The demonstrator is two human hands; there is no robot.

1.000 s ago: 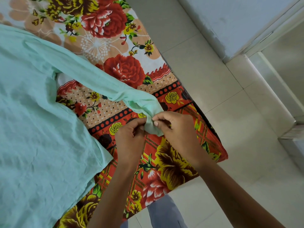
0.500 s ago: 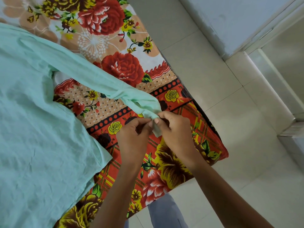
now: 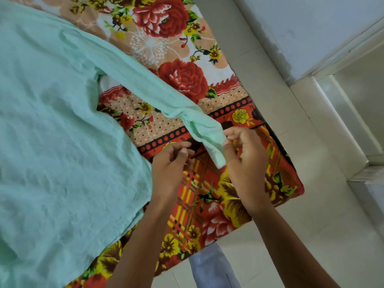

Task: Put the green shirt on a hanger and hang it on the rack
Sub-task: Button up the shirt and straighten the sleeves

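The green shirt (image 3: 58,129) lies spread flat on a bed covered by a floral sheet (image 3: 209,194), one long sleeve reaching toward the bed's corner near the tiled floor (image 3: 324,225). The right hand (image 3: 245,161) reaches in from below, forearm angled up, its fingers curled at the sleeve's cuff (image 3: 214,142) in what looks like a pinching grip on the edge. The left hand (image 3: 170,169) hovers just beside the cuff, fingers loosely curled and holding nothing, apart from the cloth.
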